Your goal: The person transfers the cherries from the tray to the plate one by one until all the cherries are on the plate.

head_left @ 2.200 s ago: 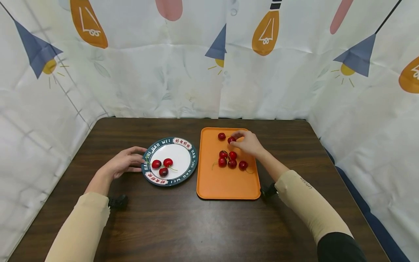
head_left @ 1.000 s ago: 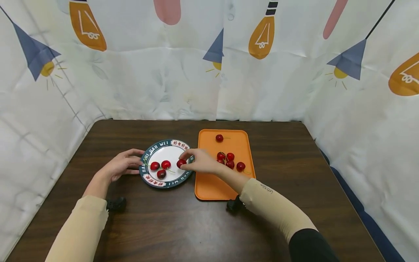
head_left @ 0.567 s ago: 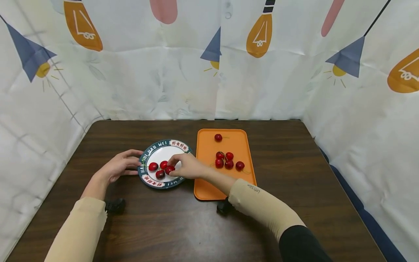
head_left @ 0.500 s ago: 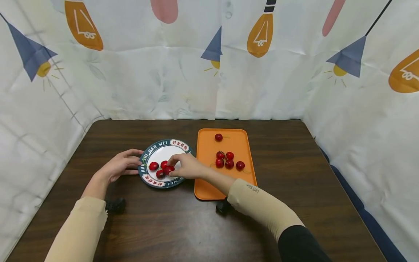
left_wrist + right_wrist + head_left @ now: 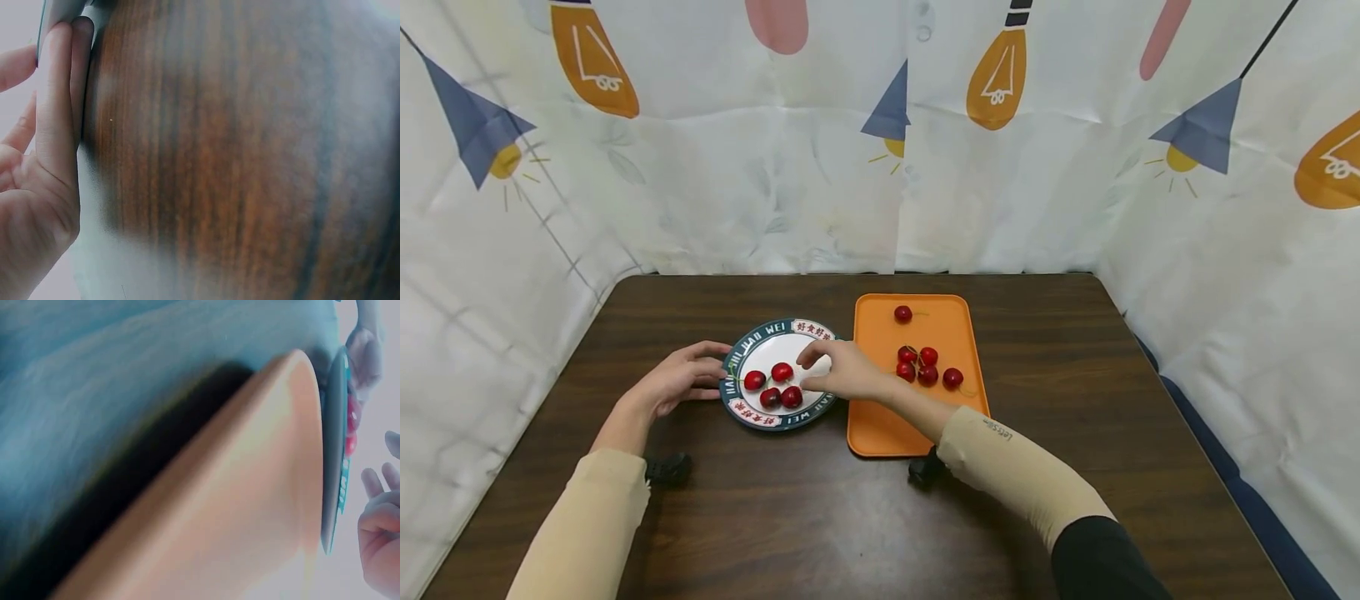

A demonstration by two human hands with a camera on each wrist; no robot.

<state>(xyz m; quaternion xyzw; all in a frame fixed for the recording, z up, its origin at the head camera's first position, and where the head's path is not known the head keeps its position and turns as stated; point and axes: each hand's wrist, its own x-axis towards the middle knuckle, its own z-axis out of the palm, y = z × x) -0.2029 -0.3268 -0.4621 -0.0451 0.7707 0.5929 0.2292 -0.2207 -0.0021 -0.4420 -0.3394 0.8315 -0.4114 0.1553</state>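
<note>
Several red cherries [image 5: 792,397] lie grouped on the white plate [image 5: 760,419] with a patterned teal rim. My left hand [image 5: 679,382] rests against the plate's left edge; the left wrist view shows straight fingers [image 5: 55,100] along the rim. Over the plate's right side is my right hand [image 5: 850,372], thumb and fingertips apart with nothing between them, just right of the cherries. On the orange tray [image 5: 880,433], to the right, several more cherries sit in a cluster, one apart at the far end. In the right wrist view the tray's edge fills the middle.
The dark wooden table [image 5: 775,525] carries both plate and tray side by side. A printed white curtain [image 5: 820,192] hangs along the back and sides. My right forearm crosses above the tray's near part, and a black wrist camera [image 5: 925,468] hangs under it.
My right hand took a cherry from the tray's far part, carried it left to the plate and set it beside the others. It has let go and drawn slightly right. My left hand stayed.
</note>
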